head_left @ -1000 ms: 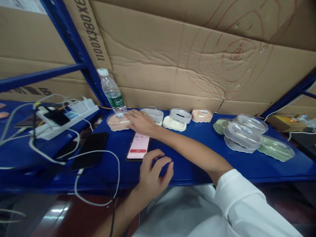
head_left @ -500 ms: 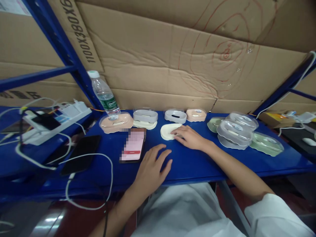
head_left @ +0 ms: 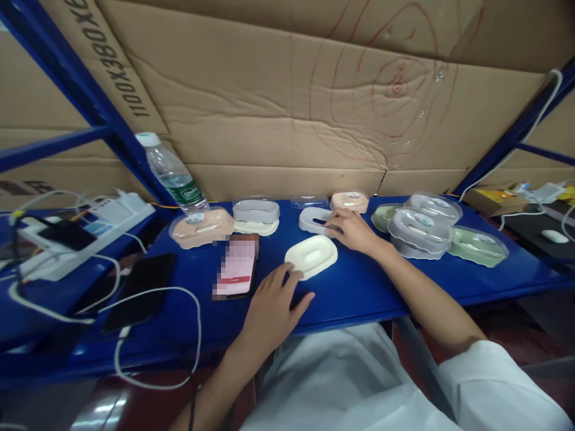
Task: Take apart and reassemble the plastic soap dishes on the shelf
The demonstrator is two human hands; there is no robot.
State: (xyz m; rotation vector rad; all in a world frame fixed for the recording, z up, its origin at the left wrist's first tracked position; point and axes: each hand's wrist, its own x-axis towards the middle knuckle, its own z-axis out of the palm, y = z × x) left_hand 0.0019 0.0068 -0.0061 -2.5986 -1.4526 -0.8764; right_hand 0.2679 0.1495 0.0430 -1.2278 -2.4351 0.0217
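My left hand (head_left: 272, 304) lies flat on the blue shelf (head_left: 350, 293), fingers apart, its fingertips touching the near edge of a cream soap-dish base (head_left: 311, 256). My right hand (head_left: 351, 229) reaches past that base and rests its fingers on a grey soap-dish insert (head_left: 312, 219) near the back. A clear lid (head_left: 308, 202) lies just behind the insert, and a peach soap dish (head_left: 350, 201) sits to its right. A phone (head_left: 236, 267) with a pink screen lies left of my left hand.
A peach covered dish (head_left: 202, 226), a grey-and-cream dish (head_left: 256, 215) and a water bottle (head_left: 173, 174) stand at the back left. Green and clear-lidded dishes (head_left: 420, 230) are stacked at the right. A black phone (head_left: 138, 290), cables and a power strip (head_left: 76, 235) crowd the left. Cardboard walls the back.
My right hand went from the peach dish at the left to the cream base, drew it toward me, then moved back to the grey insert. My left hand slid up to the base.
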